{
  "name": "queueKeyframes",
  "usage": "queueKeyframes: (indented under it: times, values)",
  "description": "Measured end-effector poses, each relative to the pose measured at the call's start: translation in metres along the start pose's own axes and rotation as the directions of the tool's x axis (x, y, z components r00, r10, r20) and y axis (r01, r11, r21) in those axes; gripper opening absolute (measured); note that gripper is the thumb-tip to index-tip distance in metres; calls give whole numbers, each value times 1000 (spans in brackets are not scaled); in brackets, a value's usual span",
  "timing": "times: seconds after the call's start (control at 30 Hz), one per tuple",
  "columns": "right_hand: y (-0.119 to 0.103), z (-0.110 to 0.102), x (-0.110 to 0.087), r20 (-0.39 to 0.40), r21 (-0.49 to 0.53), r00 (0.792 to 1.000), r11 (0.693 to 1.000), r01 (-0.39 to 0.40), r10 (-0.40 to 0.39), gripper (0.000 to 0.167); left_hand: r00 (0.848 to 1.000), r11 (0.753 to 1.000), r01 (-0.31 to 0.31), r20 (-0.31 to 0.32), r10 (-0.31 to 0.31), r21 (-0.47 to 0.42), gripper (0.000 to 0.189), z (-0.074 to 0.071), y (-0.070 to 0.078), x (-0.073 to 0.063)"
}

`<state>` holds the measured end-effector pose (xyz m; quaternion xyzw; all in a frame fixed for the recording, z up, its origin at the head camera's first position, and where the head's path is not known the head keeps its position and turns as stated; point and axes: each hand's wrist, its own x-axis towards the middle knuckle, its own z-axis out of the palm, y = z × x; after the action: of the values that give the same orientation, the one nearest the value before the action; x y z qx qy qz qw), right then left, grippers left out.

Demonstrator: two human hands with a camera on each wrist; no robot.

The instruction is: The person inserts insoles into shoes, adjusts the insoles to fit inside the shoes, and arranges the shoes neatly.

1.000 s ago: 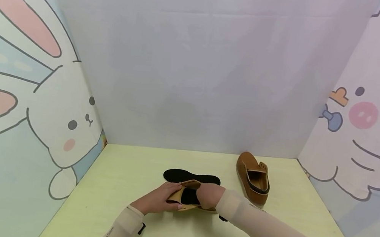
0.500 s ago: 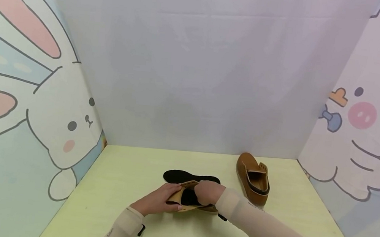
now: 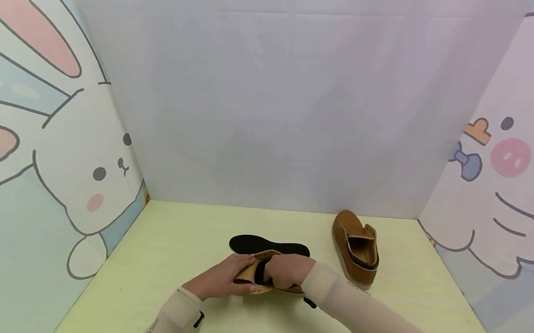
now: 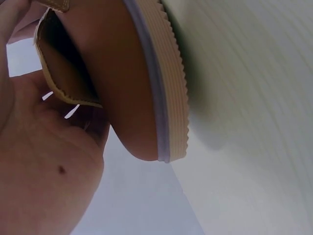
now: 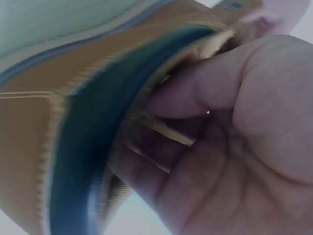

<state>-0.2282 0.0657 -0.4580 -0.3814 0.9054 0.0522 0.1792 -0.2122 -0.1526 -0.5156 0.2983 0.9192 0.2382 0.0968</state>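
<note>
A brown low shoe stands on the table between the hands, its tan-lined opening upward. My left hand grips its front upper and flaps, thumb on the near side and fingers on the far side. My right hand reaches down into the opening, past the dark padded collar. In the right wrist view its thumb and fingers go inside with a gap between them; the fingertips are hidden. Inside the shoe a black insole shows beside the right hand. Another black insole lies flat just behind the shoe.
A second brown shoe stands at the back right of the pale yellow-green table. A plain light wall rises behind. Cartoon-printed panels, a rabbit and a white figure, close the left and right sides.
My right hand has shifted a little left and deeper into the shoe, covering more of the black insole inside. The left hand and the shoe have stayed in place.
</note>
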Motion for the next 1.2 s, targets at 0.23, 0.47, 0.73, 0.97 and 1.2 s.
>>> queueKeyframes:
  times: [0.23, 0.47, 0.73, 0.97, 1.2]
  values:
    - [-2, 1, 4, 5, 22, 1000, 1000, 17, -17, 22, 1000, 1000, -7, 6, 7, -5, 88, 0, -1, 3]
    - [16, 0, -2, -159, 101, 983, 988, 113, -96, 24, 1000, 999, 9, -2, -9, 36, 89, 0, 0, 0]
    - [53, 0, -13, -467, 218, 884, 970, 111, 4, 14, 990, 991, -29, -130, 46, 129, 84, 1, 5, -3]
    - [69, 9, -2, -445, 257, 896, 959, 123, 4, 15, 926, 964, -52, -349, 144, 262, 105, 3, 6, -4]
    - [75, 14, 4, -473, 301, 881, 934, 190, -27, 38, 880, 954, 117, -475, 29, 275, 133, 9, 11, -9]
